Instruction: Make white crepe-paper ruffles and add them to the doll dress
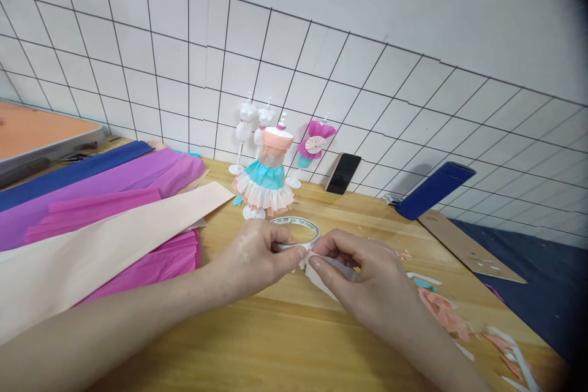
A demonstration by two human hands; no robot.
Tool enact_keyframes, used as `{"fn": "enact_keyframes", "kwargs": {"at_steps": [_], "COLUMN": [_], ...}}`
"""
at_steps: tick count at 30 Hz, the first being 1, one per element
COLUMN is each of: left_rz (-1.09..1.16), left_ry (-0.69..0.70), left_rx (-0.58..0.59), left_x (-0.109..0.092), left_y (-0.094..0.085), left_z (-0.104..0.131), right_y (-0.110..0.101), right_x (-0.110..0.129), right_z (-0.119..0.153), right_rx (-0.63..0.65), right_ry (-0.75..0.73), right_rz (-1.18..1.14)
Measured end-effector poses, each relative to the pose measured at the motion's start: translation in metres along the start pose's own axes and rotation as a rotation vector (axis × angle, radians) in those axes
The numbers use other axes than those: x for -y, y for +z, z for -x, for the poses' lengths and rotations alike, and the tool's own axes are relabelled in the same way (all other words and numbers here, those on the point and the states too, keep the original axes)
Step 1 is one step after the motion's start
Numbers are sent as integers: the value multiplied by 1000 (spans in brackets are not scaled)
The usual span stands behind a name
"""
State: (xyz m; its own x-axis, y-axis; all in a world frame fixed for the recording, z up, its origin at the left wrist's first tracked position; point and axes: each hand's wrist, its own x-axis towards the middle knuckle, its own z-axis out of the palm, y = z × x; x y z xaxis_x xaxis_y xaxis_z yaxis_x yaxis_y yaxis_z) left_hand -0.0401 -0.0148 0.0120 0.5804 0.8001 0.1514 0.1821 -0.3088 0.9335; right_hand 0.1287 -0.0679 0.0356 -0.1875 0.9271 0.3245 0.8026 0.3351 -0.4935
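Observation:
My left hand grips a roll of tape with green print inside its ring, the thumb pressed along its near edge. Close beside it, my right hand pinches a pale, whitish strip between thumb and fingers. The strip hangs below the fingertips; whether it is tape or paper I cannot tell. Just behind the roll stands a small dress form in a ruffled dress of peach, turquoise and white.
Blue, purple, pink and cream crepe paper spreads across the left. Bare mini dress forms, a form in a magenta outfit, a phone and a blue case line the wall. Paper scraps litter the right side.

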Motion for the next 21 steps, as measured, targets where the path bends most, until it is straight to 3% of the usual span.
{"fn": "enact_keyframes", "kwargs": {"at_steps": [14,21], "left_rz": [-52,-158], "left_ry": [2,127], "left_rx": [-5,-17], "left_x": [-4,-1], "left_y": [1,1], "left_z": [2,3], "right_y": [-2,-2], "right_x": [-1,0], "right_z": [-1,-9], "right_rx": [-64,-15], "right_ry": [57,227], "right_rz": [70,-188]}}
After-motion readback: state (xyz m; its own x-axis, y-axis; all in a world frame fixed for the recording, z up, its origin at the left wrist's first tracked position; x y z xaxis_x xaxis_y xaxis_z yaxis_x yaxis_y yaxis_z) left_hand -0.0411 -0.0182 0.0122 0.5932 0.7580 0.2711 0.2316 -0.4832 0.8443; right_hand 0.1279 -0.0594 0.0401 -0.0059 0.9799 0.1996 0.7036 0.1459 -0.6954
